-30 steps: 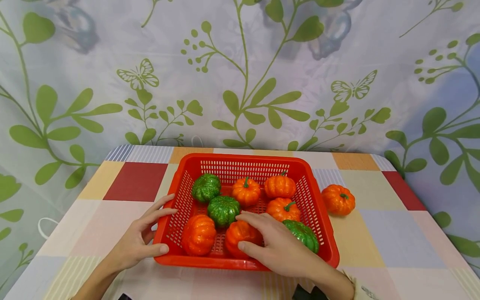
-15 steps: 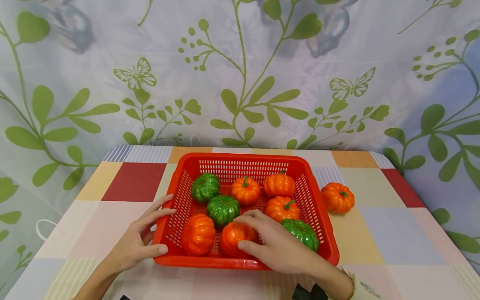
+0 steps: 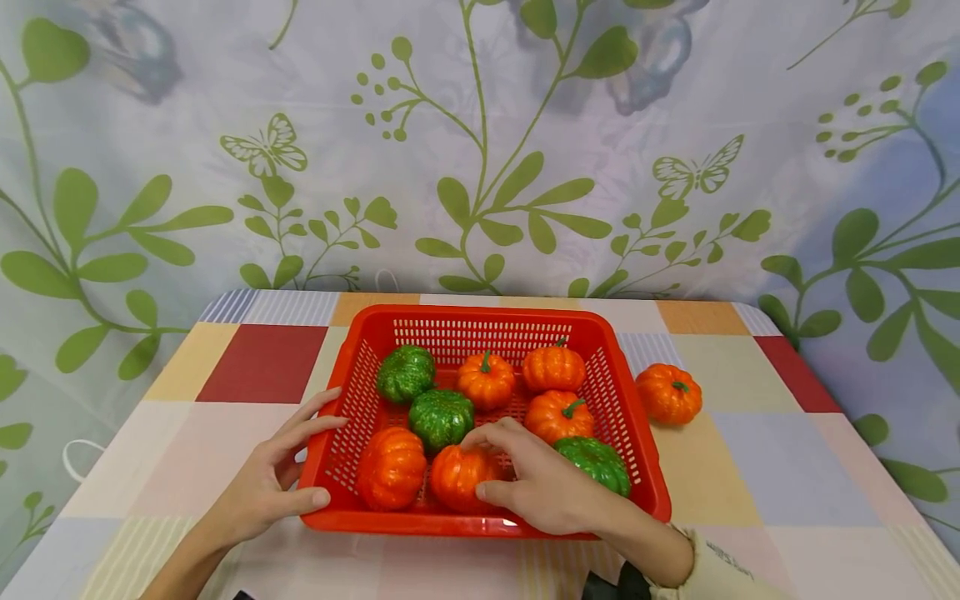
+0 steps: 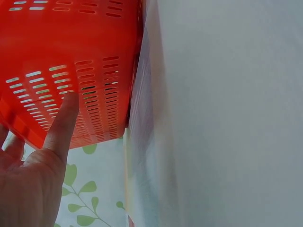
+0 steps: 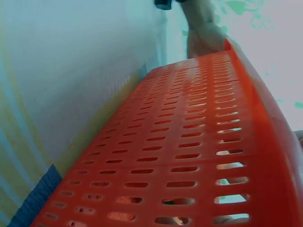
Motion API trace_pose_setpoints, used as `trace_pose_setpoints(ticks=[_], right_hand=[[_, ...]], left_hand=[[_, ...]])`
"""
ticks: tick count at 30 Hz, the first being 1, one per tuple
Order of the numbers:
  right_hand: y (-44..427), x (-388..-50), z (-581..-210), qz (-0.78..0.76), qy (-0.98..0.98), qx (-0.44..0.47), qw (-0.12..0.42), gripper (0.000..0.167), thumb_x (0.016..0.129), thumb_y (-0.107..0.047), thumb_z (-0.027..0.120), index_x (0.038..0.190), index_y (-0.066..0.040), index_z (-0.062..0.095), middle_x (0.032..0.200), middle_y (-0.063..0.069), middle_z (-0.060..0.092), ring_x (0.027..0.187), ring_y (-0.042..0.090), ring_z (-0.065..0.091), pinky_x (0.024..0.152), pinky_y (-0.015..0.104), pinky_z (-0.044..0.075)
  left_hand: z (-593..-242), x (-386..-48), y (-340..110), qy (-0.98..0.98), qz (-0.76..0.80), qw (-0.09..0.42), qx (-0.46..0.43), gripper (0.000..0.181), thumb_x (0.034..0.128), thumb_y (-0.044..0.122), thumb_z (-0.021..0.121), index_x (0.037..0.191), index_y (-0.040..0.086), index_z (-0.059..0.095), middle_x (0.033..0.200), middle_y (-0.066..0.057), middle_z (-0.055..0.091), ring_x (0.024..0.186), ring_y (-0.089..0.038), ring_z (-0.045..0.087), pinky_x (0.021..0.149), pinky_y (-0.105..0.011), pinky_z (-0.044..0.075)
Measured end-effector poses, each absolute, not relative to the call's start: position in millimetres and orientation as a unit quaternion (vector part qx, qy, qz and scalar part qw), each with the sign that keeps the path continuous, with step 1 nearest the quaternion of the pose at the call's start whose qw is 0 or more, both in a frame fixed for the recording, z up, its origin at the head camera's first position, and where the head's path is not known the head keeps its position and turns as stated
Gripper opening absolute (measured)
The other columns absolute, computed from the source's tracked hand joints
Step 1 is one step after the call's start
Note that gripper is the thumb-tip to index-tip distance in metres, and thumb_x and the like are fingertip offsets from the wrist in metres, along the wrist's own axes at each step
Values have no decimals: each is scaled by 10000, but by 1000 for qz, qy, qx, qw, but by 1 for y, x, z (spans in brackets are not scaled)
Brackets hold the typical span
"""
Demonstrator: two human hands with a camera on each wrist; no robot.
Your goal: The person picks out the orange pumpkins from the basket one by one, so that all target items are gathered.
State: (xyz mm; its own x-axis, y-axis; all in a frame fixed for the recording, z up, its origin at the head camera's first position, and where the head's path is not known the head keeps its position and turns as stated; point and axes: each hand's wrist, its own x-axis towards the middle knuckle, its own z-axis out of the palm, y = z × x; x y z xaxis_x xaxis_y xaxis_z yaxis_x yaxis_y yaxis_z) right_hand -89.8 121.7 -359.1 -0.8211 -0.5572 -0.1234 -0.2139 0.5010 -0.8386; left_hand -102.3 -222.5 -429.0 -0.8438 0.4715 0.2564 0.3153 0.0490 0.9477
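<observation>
A red perforated basket (image 3: 405, 523) holds several small orange and green pumpkins. My left hand (image 3: 258, 492) rests on its left rim, fingers and thumb spread along the edge; the left wrist view shows the thumb against the basket wall (image 4: 52, 42). Inside the basket, my right hand (image 3: 543, 487) has its fingers and thumb curved round the front middle orange pumpkin (image 3: 459, 477). That pumpkin sits beside another orange one (image 3: 392, 468) and below a green one (image 3: 441, 418). The right wrist view shows mostly the basket's outer wall (image 5: 165, 142).
One orange pumpkin (image 3: 669, 393) lies on the patchwork tablecloth (image 3: 780, 467), just outside the basket's right side. A curtain (image 3: 330, 183) with green leaves and butterflies hangs behind the table.
My right hand and the orange pumpkin under it have moved left, closer to the front left orange one. The left hand stays on the rim. The head view has shifted slightly.
</observation>
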Motion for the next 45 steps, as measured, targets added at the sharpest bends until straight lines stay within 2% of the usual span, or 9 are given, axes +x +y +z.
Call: trace_pose_setpoints(ticks=[3,10,21,30,39,45], right_hand=[[120,-90,-360,-425,855,-231,186,397,929,-90,653,1316,-146,583,1223,-36,531,1127,184,522,950,429,459],[117,-91,-359,-395,869,-236,180,457,912,-122,676,1360,-153,592,1336,-26,561,1255,177,476,1061,476,392],[116,-90,-362,-379,877,-260,137,458,888,-115,718,1332,-175,622,1259,-61,572,1177,147,500,1025,420,428],[124,-91,-364,-518,802,-257,153,455,905,-189,726,1344,-150,611,1302,-51,573,1186,171,526,882,292,536],[127,-90,-361,-519,786,-289,173,505,922,-248,710,1400,-183,562,1322,-32,520,1191,172,506,951,308,496],[125,-90,-362,-521,790,-291,141,454,885,-273,753,1307,-206,600,1259,-54,564,1131,159,541,940,326,507]], left_hand=[[-429,-102,-223,724,632,62,271,628,796,-71,672,1388,-48,466,1600,-109,187,1370,-122,307,844,-382,565],[-427,-103,-222,725,631,63,270,628,799,-59,673,1391,-47,463,1598,-91,194,1358,-116,318,828,-387,571],[-428,-102,-223,721,634,64,274,635,791,-82,661,1391,-65,452,1599,-110,187,1359,-123,331,830,-391,570],[-430,-102,-223,723,631,61,273,634,796,-83,666,1392,-61,453,1604,-102,183,1366,-132,325,838,-393,568],[-429,-102,-223,726,627,60,274,638,794,-74,665,1395,-59,452,1603,-100,185,1367,-129,315,838,-385,568],[-429,-102,-223,729,624,57,274,638,793,-72,667,1394,-52,457,1602,-102,189,1368,-124,309,835,-381,569]])
